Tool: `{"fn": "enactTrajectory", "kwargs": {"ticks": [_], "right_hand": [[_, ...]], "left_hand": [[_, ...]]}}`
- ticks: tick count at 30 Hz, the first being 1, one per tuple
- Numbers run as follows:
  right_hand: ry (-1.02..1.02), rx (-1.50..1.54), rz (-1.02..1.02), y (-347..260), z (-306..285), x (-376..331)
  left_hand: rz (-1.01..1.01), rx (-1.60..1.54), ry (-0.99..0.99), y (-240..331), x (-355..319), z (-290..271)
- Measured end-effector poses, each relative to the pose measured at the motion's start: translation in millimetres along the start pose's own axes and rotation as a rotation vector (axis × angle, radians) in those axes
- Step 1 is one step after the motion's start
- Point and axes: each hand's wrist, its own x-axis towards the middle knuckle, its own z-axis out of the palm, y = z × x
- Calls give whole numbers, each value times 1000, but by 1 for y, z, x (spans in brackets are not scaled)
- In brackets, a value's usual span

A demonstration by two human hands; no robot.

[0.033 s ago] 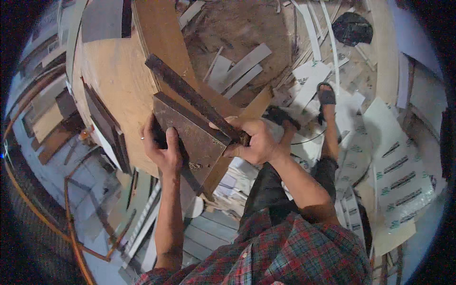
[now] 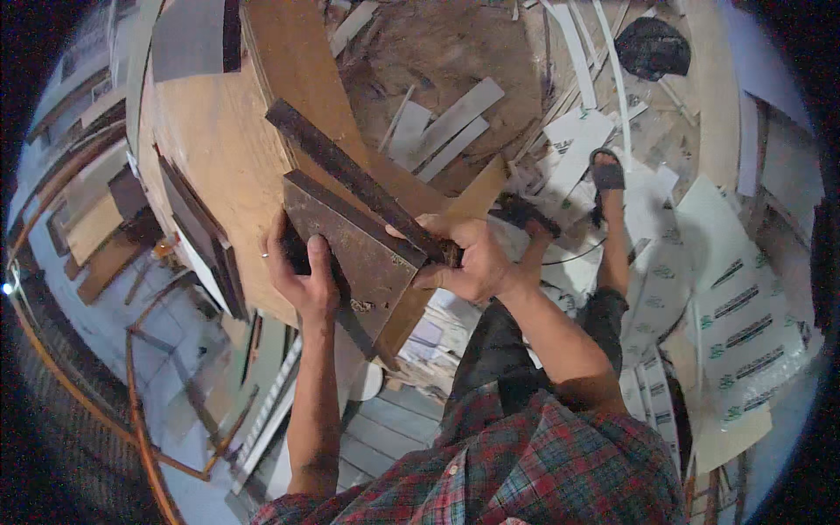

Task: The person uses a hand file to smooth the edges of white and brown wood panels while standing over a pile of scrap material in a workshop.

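A dark brown wooden board [image 2: 363,249] with sawdust-like crumbs on its face lies tilted between my hands. My left hand [image 2: 304,271] clasps its left side, thumb on the face and fingers round the edge. A long, narrow dark brown strip [image 2: 337,162] runs along the board's far edge, slanting away to the upper left. Its near end sits in my right hand [image 2: 468,254], whose fingers wrap round it beside the board's right corner. The underside of the board is hidden.
A light wooden workbench [image 2: 210,131] stands beyond my left hand, with a grey panel [image 2: 194,39] on it. Dark boards [image 2: 197,223] lean at its left. White offcuts [image 2: 459,114] and printed white sheets [image 2: 744,306] litter the floor. An orange-brown frame [image 2: 131,376] stands at lower left.
The view has shifted very slightly. Both hands keep the same hold on the board and strip.
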Motion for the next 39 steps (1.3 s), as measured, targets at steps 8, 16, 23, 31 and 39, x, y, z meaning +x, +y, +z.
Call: {"fn": "enactTrajectory", "kwargs": {"ticks": [8,16,23,31,39], "right_hand": [[-37,216,87,1,-5,2],[-68,-195,235,-43,-28,11],[-575,-1125,115,-171,-90,69],[-1276,-1612,-166,-216,-76,148],[-1397,-1628,-388,-173,-8,234]], "left_hand": [[41,185,-41,8,-1,-7],[5,92,66,6,5,0],[-73,97,195,14,3,-7],[-66,46,166,8,-19,-10],[-205,-55,195,-10,-28,-16]]}}
